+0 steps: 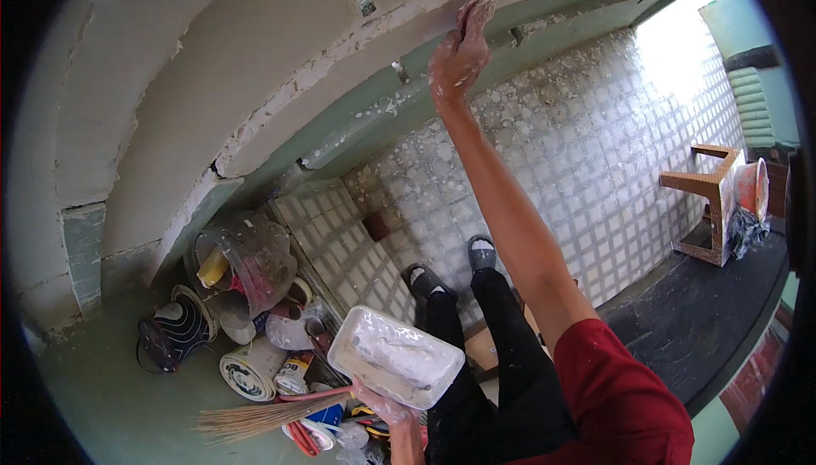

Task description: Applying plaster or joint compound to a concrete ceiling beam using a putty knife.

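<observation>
My left hand [384, 403] holds a white rectangular plastic tub [337, 348] from below, at its near left side. White paste coats the inside of the tub. My right arm reaches far up and forward. At its end my right hand [457, 64] is closed on a crumpled reddish, white-smeared piece that looks like a rag or sponge [474, 16]. That piece is at the plastered edge of a wall ledge [399, 27], where fresh white smears show beside it.
A straw broom [255, 418], a clear plastic bin [255, 261] and several paint buckets [248, 369] crowd the lower left. A brown plastic stool [718, 201] and an orange-white bucket [751, 186] stand on a black counter [680, 329] at right. Paint spots cover the tiled floor [552, 150].
</observation>
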`<move>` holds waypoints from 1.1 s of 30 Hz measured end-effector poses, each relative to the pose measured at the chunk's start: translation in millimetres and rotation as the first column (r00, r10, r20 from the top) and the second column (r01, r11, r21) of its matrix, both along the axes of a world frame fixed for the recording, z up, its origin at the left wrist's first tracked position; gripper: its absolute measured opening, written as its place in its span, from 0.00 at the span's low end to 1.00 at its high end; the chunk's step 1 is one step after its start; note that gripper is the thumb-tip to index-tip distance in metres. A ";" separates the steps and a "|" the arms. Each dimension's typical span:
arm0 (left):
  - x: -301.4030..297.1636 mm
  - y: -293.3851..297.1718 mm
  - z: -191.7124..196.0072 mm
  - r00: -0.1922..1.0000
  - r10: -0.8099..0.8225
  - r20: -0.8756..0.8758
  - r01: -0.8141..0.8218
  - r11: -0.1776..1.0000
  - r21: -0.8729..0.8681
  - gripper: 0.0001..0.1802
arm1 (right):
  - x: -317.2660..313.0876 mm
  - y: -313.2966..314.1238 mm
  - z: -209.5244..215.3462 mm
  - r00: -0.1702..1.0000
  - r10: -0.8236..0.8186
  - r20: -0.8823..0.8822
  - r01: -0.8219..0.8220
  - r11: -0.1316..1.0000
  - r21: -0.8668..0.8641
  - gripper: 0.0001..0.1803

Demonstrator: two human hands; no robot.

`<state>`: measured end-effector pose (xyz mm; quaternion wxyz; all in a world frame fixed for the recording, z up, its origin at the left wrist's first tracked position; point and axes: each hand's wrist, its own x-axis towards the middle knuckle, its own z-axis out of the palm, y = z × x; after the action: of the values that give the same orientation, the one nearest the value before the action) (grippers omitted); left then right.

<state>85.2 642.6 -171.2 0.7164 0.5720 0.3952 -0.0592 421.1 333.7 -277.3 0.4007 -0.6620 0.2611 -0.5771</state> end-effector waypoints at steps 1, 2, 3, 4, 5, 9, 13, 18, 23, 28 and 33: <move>-0.7 0.9 -0.8 1.000 0.014 0.003 -0.014 0.999 -0.041 0.39 | -1.9 -0.4 3.0 1.000 0.025 0.003 -0.025 1.000 0.008 0.29; -0.7 2.3 1.1 1.000 0.014 0.001 -0.014 0.999 -0.041 0.39 | -5.1 0.3 6.6 0.999 0.048 0.008 -0.048 0.999 0.016 0.27; 0.5 3.3 4.6 0.999 0.032 -0.024 -0.033 0.997 -0.063 0.39 | -6.8 9.0 8.4 0.999 0.045 0.006 -0.046 0.999 0.016 0.27; 2.3 0.6 6.2 0.998 0.038 -0.050 -0.043 0.995 -0.093 0.39 | -7.3 19.8 8.6 0.998 0.060 -0.024 -0.058 0.995 0.082 0.25; 3.4 -2.7 6.6 0.999 0.022 -0.050 -0.027 0.995 -0.097 0.39 | -7.3 29.6 7.7 0.996 0.074 -0.050 -0.065 0.986 0.151 0.24; 13.2 -24.7 12.5 0.999 -0.042 0.009 0.042 0.997 0.064 0.40 | -15.3 39.5 5.3 0.995 0.043 -0.091 -0.040 0.999 0.036 0.22; 16.7 -34.1 13.4 0.997 -0.062 0.041 0.064 0.996 -0.055 0.42 | -46.0 54.7 6.4 0.901 0.432 -0.029 -0.420 0.889 0.183 0.25; 22.5 -59.6 26.6 0.997 -0.061 0.041 0.059 0.997 0.056 0.41 | -93.3 9.9 3.3 0.839 0.525 -0.142 -0.494 0.845 0.203 0.22; 18.4 -46.5 19.7 0.996 -0.063 0.055 0.068 0.992 -0.107 0.39 | -93.8 -108.9 19.2 0.877 0.216 -0.429 -0.182 0.976 0.121 0.24; 8.4 -31.8 8.8 0.995 -0.060 0.085 0.072 0.987 -0.141 0.37 | -71.3 -123.3 10.5 0.902 0.239 -0.358 -0.267 0.963 -0.030 0.26; 5.5 -22.0 5.0 0.999 0.006 0.052 0.003 0.983 -0.183 0.37 | -65.6 -51.1 7.8 0.884 0.382 -0.268 -0.396 0.918 0.005 0.24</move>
<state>90.7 620.6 -166.2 0.7760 0.5049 0.3695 -0.0796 355.4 282.6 -269.5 0.4531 -0.7815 0.1595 -0.3982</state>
